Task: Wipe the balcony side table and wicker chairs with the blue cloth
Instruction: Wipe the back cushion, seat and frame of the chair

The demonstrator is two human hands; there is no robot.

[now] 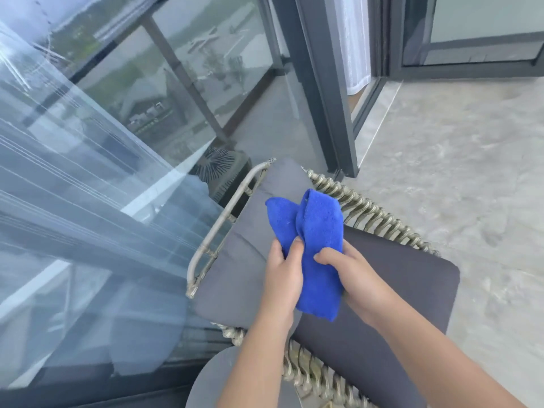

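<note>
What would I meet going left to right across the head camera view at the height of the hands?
Sheer curtain → wicker chair armrest → left hand → blue cloth → right hand → grey seat cushion → stone floor.

No readable text, labels, brand names, numbers or signs appear anywhere in view. The blue cloth is plain, with no visible tag or print, and the grey chair cushions carry no markings.
</note>
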